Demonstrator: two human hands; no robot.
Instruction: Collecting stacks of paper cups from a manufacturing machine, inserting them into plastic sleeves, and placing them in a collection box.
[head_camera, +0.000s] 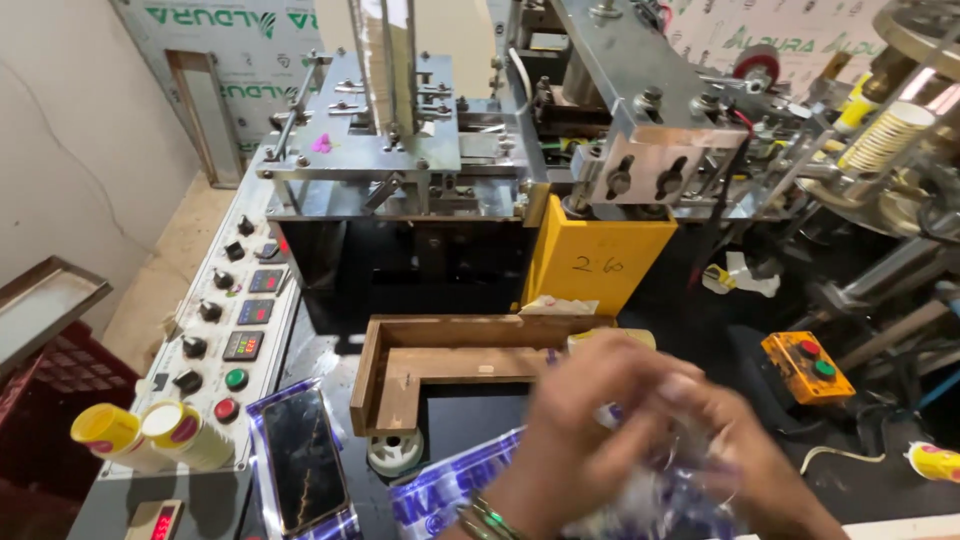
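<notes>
The crinkled clear plastic wrapper (650, 495) with blue print sits low at the front of the machine bed, bunched between my left hand (590, 420) and my right hand (735, 450), both closed on it, though motion blur hides the fingers. Just behind them lies a wooden L-shaped frame (440, 365), with a yellow guard box (595, 262) beyond. Left are a phone (303, 458), the control panel (232, 330) and paper cups (150, 435); right, an orange button box (806, 366).

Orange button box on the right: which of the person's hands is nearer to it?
Right. The right hand is just below-left of the orange button box; the left hand lies farther left, both blurred over crinkled plastic wrap.
</notes>
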